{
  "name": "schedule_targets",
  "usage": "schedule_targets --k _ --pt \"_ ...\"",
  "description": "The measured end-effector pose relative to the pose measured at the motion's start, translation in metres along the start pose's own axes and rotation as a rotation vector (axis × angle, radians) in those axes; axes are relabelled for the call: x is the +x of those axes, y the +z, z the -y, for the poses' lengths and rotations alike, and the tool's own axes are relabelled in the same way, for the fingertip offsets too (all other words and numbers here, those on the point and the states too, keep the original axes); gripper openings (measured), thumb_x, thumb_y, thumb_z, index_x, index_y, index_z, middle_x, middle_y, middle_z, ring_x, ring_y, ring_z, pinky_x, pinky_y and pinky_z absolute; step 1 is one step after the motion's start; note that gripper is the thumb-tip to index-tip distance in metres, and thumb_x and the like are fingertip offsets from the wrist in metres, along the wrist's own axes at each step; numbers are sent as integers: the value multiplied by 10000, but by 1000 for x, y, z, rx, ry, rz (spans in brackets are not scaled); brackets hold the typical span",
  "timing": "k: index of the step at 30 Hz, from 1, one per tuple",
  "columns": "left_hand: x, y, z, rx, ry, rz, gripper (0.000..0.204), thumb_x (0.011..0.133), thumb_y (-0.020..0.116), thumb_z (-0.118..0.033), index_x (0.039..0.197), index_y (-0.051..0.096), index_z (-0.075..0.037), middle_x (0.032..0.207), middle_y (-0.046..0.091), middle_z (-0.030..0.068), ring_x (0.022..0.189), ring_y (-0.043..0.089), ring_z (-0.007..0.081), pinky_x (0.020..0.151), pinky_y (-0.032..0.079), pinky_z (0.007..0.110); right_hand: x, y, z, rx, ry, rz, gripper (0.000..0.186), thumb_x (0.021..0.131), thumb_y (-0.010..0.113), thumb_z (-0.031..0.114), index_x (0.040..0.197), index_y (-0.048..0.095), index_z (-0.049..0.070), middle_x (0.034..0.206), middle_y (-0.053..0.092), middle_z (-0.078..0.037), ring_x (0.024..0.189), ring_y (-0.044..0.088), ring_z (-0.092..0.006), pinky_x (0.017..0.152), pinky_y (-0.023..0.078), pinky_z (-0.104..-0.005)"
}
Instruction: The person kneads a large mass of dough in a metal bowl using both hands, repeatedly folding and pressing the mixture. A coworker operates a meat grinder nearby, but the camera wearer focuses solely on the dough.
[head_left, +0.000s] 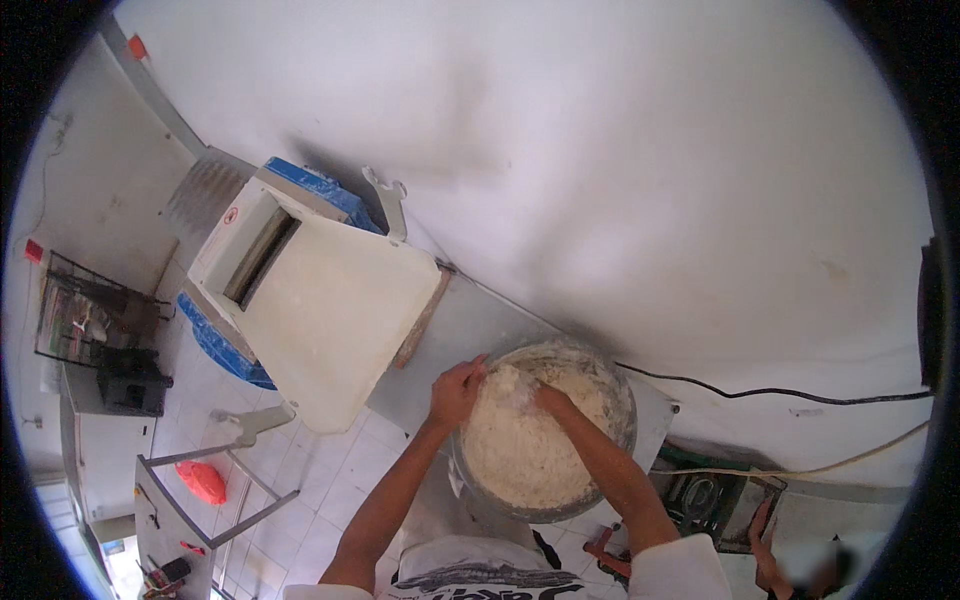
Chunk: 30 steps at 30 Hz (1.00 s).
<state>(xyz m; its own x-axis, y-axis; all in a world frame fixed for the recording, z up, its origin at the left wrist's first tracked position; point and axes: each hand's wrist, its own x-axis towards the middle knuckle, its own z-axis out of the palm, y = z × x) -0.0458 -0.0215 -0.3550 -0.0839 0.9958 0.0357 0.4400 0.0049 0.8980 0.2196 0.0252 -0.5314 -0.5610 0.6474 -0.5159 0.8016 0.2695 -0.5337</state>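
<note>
Both hands work the pale, crumbly dough mass inside the round grey metal mixing bowl: left hand curled on its far-left edge, right hand sunk in, grip unclear; best folding from bowl's rim inward.

Both forearms bare, coming up from the lower edge and angled inward toward each other. Left hand raised at the end of a nearly straight arm, fingers curled and bent forward, knuckles up, gripping loosely. Right hand level with it and close by, wrist bent, fingers pointing down and partly hidden from sight. White short sleeves at both upper arms.
</note>
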Motion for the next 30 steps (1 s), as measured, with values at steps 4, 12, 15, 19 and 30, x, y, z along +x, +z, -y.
schedule_targets --k 4,12,15,19,30 --pt "-8 -6 -9 -53 -87 3 324 1004 555 -290 1237 667 -94 797 625 138 682 597 291 665 483 361 -142 25 7 -109 -70 -55 605 892 655 369 1387 507 55 1411 525 -152 1294 485 -316 1113 360 -442" --pt "-1 5 8 -139 -14 -12 350 1015 546 -318 1257 661 -93 852 664 133 698 604 226 698 491 330 -217 -85 -7 83 33 -26 619 891 644 354 1399 481 39 1414 513 -169 1309 462 -337 1128 333 -451" --pt "-3 2 4 -164 -65 -11 370 1031 518 -340 1260 657 -85 845 665 137 696 592 196 699 487 321 -131 -117 -10 166 64 -174 624 891 640 349 1403 471 34 1415 509 -176 1315 453 -345 1133 323 -454" --pt "5 10 -8 -219 -134 83 413 1048 485 -362 1244 654 -40 831 663 140 723 576 148 727 488 309 -24 -76 3 90 153 -316 632 891 635 341 1409 458 26 1416 503 -185 1322 442 -355 1140 309 -458" --pt "-2 9 6 -310 -134 75 461 1056 478 -371 1262 626 13 859 678 102 823 551 110 800 481 298 -10 -63 -27 67 290 -449 652 891 621 321 1425 423 5 1420 487 -210 1342 411 -384 1160 272 -470"
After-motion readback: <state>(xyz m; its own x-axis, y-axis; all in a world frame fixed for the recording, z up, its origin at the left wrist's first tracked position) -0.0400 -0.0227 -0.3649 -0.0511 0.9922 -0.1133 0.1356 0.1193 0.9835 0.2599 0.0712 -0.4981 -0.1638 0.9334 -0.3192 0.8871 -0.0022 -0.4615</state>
